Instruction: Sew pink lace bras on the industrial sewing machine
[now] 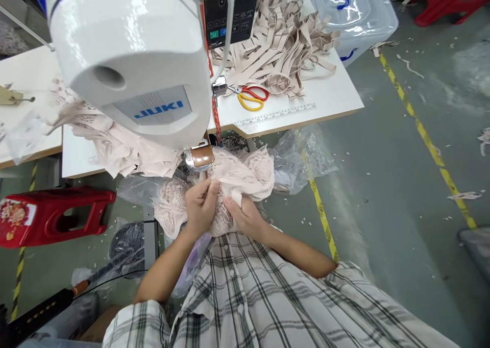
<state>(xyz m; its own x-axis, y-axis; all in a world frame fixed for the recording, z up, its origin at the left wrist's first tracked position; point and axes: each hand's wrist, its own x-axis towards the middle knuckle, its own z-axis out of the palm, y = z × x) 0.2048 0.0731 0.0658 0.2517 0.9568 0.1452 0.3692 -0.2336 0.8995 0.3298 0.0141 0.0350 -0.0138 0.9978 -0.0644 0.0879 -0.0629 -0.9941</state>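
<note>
A pale pink lace bra (245, 172) hangs at the front of a white JUKI sewing machine (130, 57), just under its needle area. My left hand (201, 205) pinches the fabric close to the machine's metal and brown end piece (202, 156). My right hand (245, 216) grips the same garment a little to the right, thumb on top. Both hands are closed on the lace, and the fingertips are partly hidden by it. The needle itself cannot be made out. More pale lace pieces (122, 144) lie heaped on the table to the left.
Red and yellow-handled scissors (252, 97) lie beside a ruler marking (275, 114) on the white table (344, 100). Behind them is a pile of beige strips (283, 52). A clear plastic box (356, 16) stands at right, a red stool (57, 215) at left. Plastic bags (306, 156) hang below.
</note>
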